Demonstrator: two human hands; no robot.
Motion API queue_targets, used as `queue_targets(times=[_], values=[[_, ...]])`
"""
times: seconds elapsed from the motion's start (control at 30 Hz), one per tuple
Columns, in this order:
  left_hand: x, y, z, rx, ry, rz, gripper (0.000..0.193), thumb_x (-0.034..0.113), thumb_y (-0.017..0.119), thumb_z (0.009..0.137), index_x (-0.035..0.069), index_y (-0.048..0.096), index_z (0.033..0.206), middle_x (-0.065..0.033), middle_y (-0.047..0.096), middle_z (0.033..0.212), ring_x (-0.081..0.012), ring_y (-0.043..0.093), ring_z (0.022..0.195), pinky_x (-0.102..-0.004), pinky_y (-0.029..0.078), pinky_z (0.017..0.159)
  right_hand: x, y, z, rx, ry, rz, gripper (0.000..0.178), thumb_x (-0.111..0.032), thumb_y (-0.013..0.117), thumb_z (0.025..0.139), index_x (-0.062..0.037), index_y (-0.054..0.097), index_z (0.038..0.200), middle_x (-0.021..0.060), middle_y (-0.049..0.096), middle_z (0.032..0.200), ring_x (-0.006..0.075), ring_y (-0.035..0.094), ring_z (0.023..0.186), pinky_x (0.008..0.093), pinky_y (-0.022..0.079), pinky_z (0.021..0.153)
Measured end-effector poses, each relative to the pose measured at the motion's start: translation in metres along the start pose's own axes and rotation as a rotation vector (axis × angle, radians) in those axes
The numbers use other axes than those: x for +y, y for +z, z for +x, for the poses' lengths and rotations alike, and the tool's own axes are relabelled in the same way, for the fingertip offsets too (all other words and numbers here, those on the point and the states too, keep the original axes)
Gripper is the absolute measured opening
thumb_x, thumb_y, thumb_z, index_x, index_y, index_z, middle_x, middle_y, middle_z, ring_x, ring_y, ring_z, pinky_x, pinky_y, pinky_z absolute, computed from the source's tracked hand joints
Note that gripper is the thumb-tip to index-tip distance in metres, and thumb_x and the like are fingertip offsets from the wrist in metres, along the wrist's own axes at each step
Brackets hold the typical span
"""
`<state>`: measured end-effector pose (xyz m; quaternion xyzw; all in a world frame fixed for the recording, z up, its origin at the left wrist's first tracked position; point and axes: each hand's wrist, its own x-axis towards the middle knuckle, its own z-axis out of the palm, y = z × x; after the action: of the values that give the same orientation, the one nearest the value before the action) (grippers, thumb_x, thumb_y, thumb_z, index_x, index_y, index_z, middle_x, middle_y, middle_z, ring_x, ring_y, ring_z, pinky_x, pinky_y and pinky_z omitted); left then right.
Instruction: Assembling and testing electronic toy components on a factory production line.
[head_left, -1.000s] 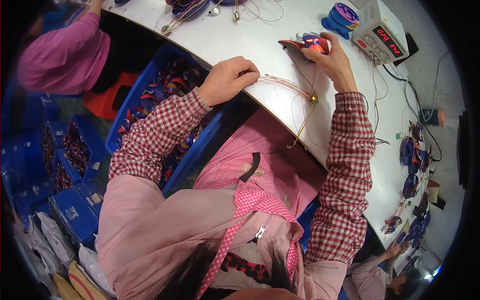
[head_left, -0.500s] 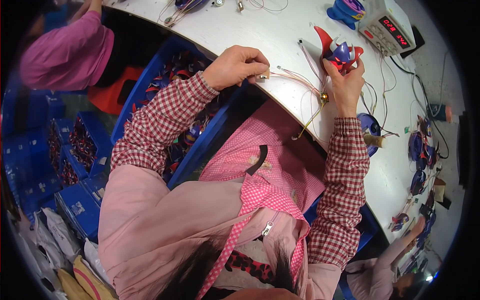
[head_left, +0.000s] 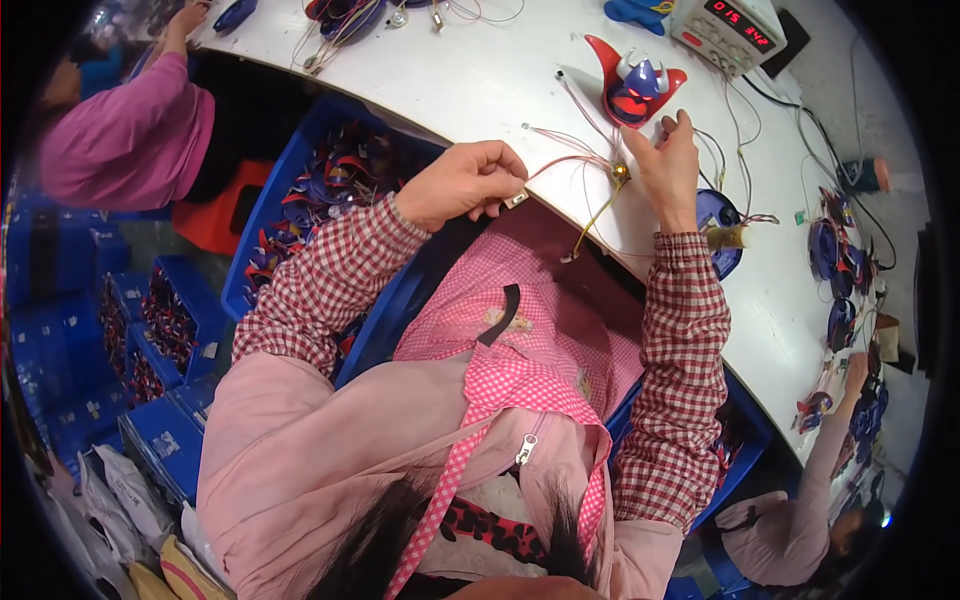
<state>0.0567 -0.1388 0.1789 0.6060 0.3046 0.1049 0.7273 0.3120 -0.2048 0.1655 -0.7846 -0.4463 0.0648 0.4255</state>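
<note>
A small pale block with a metal socket [head_left: 516, 198] is pinched in my left hand [head_left: 465, 185] at the table's near edge. Thin wires run from beside it to a small circuit board [head_left: 620, 172] with a glowing yellow light. My right hand [head_left: 670, 175] is just in front of a purple-and-red horned toy figure [head_left: 636, 92] with red wing-like sides. Its fingers are spread and hold nothing. The toy stands upright on the white table. Beside my right wrist lies a round purple shell [head_left: 716, 212] with a tan cylinder [head_left: 726, 237] on it.
A power supply with a red display [head_left: 728, 32] stands at the back right, beside a blue object [head_left: 638, 14]. Blue bins of toy parts [head_left: 350, 170] sit below the table at left. More parts [head_left: 842, 250] lie along the right side. Co-workers sit at left and lower right.
My right hand has let go of the toy figure, which now stands on the table. My left hand still holds the small block, slightly lower. The whole view has shifted a little.
</note>
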Motion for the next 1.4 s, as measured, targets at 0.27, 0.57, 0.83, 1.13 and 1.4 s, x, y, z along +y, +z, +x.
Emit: queue_targets(times=[0.27,0.57,0.83,1.13,1.4], values=[[-0.009,0.03,-0.007,0.064,0.048,-0.161,0.015,0.012,0.059,0.088,0.0,0.056,0.097,-0.0014,0.058,0.075,-0.0043,0.055,0.059,-0.0144,0.04,0.045,-0.068,-0.047,-0.071,0.032,-0.388,0.014,0.031,-0.009,0.066,0.079,0.001,0.055,0.106,0.0156,0.056,0.085,0.0279,0.059,0.077,0.0365,0.047,0.066],[-0.015,0.06,-0.016,0.141,0.126,-0.214,0.012,0.011,0.057,0.089,0.0,0.055,0.096,-0.0031,0.061,0.077,-0.0059,0.056,0.061,-0.0165,0.042,0.05,-0.065,-0.02,-0.13,-0.14,-0.31,0.148,0.013,-0.002,0.064,0.079,-0.0004,0.058,0.09,0.0147,0.058,0.079,0.0288,0.06,0.066,0.0332,0.047,0.057],[-0.025,0.063,-0.024,0.174,0.152,-0.221,0.01,0.01,0.056,0.09,0.001,0.055,0.094,-0.0028,0.061,0.075,-0.0061,0.057,0.061,-0.017,0.043,0.051,-0.062,-0.015,-0.142,-0.159,-0.308,0.211,0.014,-0.002,0.061,0.079,-0.001,0.055,0.092,0.0145,0.056,0.082,0.032,0.059,0.071,0.0376,0.048,0.06],[-0.023,0.067,-0.021,0.215,0.164,-0.22,0.009,0.009,0.055,0.09,0.001,0.055,0.094,-0.0028,0.061,0.073,-0.007,0.056,0.06,-0.0176,0.043,0.05,-0.062,-0.009,-0.144,-0.087,-0.307,0.242,0.014,0.001,0.062,0.078,-0.0003,0.056,0.09,0.0143,0.058,0.08,0.0311,0.06,0.069,0.0351,0.048,0.059],[-0.064,0.072,-0.019,0.361,0.211,-0.363,0.014,0.008,0.053,0.09,0.002,0.052,0.102,-0.0075,0.06,0.091,-0.0122,0.058,0.076,-0.0239,0.048,0.064,-0.057,0.01,-0.149,-0.035,-0.209,0.436,0.016,0.003,0.062,0.077,0.0,0.057,0.092,0.0139,0.058,0.079,0.0285,0.06,0.066,0.0327,0.049,0.058]])
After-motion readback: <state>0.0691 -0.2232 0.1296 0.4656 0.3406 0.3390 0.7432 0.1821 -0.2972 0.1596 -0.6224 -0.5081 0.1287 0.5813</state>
